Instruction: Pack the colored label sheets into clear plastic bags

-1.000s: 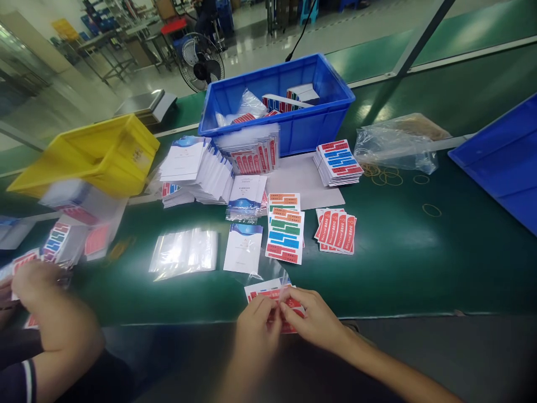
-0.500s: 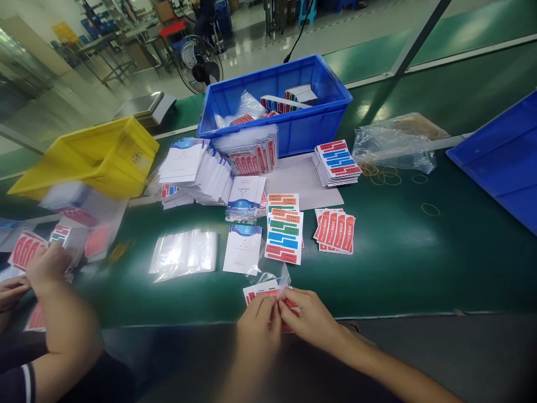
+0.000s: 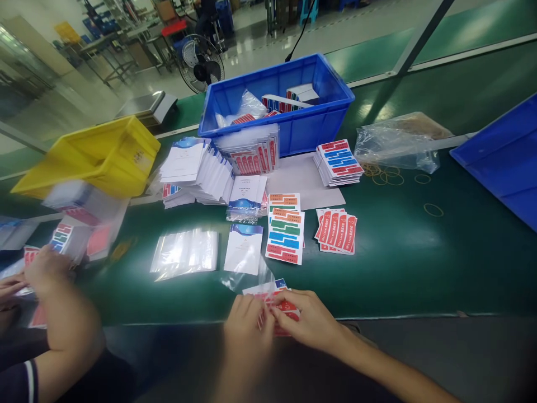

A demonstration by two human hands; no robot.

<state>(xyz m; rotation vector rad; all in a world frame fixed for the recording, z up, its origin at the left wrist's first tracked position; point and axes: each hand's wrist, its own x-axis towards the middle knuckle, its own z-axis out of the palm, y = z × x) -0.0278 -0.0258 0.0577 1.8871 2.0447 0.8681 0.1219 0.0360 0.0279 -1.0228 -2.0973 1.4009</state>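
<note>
Thin clear bag (image 3: 265, 275) at the counter's (image 3: 403, 280) near edge

The bag lies around the middle of that edge, by the red cards (image 3: 290, 307) under the hands. The fingers of the right hand (image 3: 310, 317) look pinched on its film; those of the left hand (image 3: 246, 322) are just beside, too blurred to tell whether they are closed. The bag should be almost weightless, limp and slippery, apt to cling and crease, so a fingertip pinch at its rim would suit. The cards look light and stiffer, probably bendable, best taken by their edges.
</note>
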